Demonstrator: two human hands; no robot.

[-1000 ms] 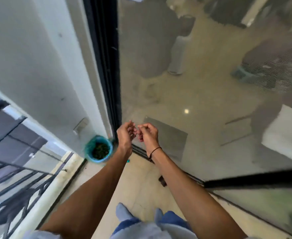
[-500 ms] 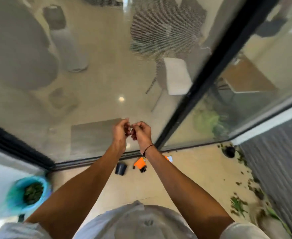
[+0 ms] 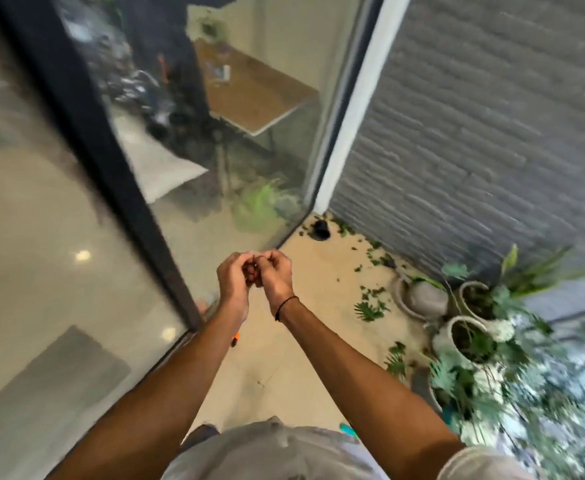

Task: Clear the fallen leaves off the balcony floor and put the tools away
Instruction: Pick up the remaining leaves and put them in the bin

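My left hand and my right hand are raised together in front of me over the beige balcony floor. Their curled fingers touch each other, and I see nothing held between them. Fallen green leaves lie scattered on the floor to the right, and more leaves lie along the foot of the grey wall. A small orange object peeks out from under my left wrist, mostly hidden.
A glass sliding door with a black frame runs along the left. A small black pot sits in the far corner. Pale pots with leafy plants crowd the right side against the grey ribbed wall.
My view has swung to the right, from the blue bucket corner to the leaf-strewn corner with the plants. Both hands have stayed together in front of me.
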